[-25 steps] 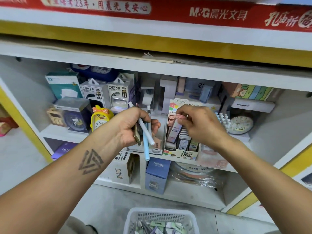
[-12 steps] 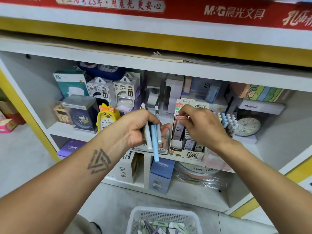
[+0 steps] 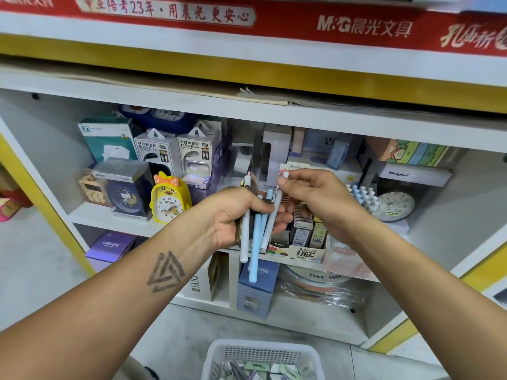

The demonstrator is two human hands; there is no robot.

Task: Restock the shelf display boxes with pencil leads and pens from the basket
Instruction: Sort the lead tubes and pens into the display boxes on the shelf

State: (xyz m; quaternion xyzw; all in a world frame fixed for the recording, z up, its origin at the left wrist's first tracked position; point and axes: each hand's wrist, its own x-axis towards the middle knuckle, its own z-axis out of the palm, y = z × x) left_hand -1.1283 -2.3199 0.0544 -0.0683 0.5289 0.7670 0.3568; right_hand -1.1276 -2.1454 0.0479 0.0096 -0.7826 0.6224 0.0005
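Observation:
My left hand [image 3: 236,215] grips a bunch of white and light-blue pens [image 3: 255,242] in front of the shelf. My right hand [image 3: 315,196] pinches the top end of one white pen [image 3: 275,212] that still lies in that bunch. Behind the hands stands the pencil-lead display box [image 3: 299,252], with several small lead packs upright in it. To its right is a box of white-and-blue capped pens [image 3: 362,196]. The white plastic basket [image 3: 263,355] sits on the floor below, holding more lead packs and pens.
The shelf [image 3: 115,218] carries power-bank boxes [image 3: 175,152], a yellow duck clock [image 3: 170,201], a dark clock box [image 3: 129,190] and a round clock [image 3: 395,204]. Boxes stand on the lower level [image 3: 255,289]. A red banner [image 3: 274,20] runs above.
My right hand left the lead display box, moved left and took hold of the top of a white pen in my left hand's bunch. The left hand stayed about where it was.

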